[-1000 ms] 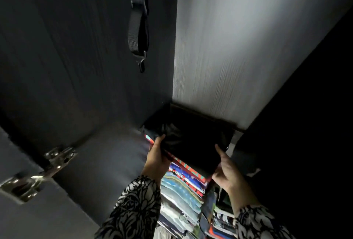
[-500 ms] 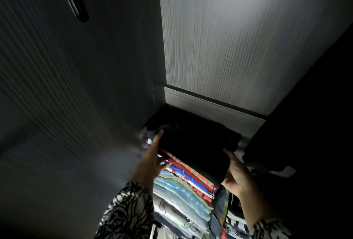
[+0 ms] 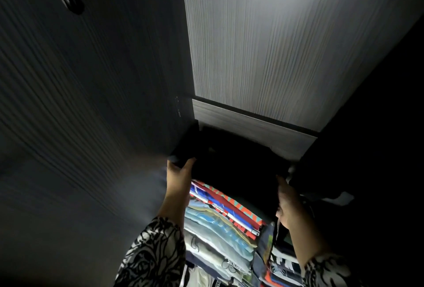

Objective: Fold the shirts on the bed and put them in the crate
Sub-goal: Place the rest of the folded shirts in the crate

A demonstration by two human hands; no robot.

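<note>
Deep in a dim wardrobe, you hold a folded black shirt at the far end of a row of folded shirts stood on edge, up against the pale wood-grain back panel. Your left hand grips the shirt's left edge, thumb curled over the top; your right hand holds the right edge, though shadow hides how its fingers lie. No crate rim can be made out beneath the clothes. To seat it well, lower both edges together so the fold stays square, press it back against the panel, and let the red-and-teal patterned shirt just in front brace it. Release only once it stands unaided. Watch your patterned sleeves near the neighbouring stacks.
</note>
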